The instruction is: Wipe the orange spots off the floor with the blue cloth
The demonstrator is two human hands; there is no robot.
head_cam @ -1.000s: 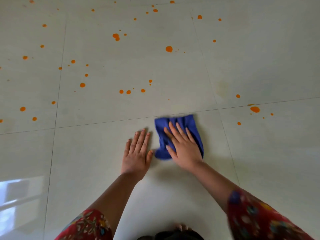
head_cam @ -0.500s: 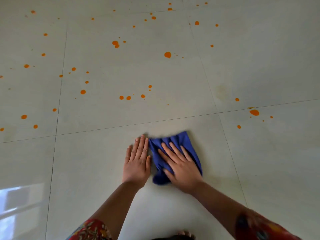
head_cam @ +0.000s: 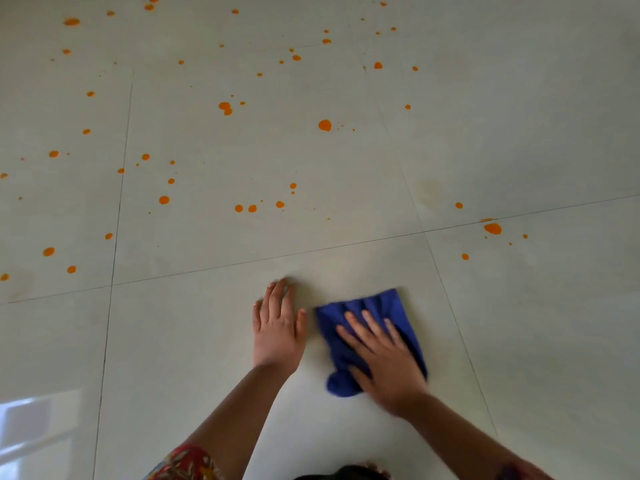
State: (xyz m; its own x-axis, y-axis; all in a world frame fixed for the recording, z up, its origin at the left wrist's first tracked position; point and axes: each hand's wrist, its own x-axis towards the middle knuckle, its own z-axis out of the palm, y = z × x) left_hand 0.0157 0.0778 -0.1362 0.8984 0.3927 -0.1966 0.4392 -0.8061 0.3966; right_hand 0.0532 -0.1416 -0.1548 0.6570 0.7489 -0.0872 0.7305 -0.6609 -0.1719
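Blue cloth [head_cam: 372, 336] lies pressed under flat, spread right hand [head_cam: 384, 362]; left hand [head_cam: 278, 332] flat beside.

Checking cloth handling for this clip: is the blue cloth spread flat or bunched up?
Bunched: the blue cloth shows ridges and a rolled lower corner under the flat right hand.

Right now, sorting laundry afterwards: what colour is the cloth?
Deep blue cloth, plain, seen in the head view.

Probably home: glossy tiled floor [head_cam: 519, 133]
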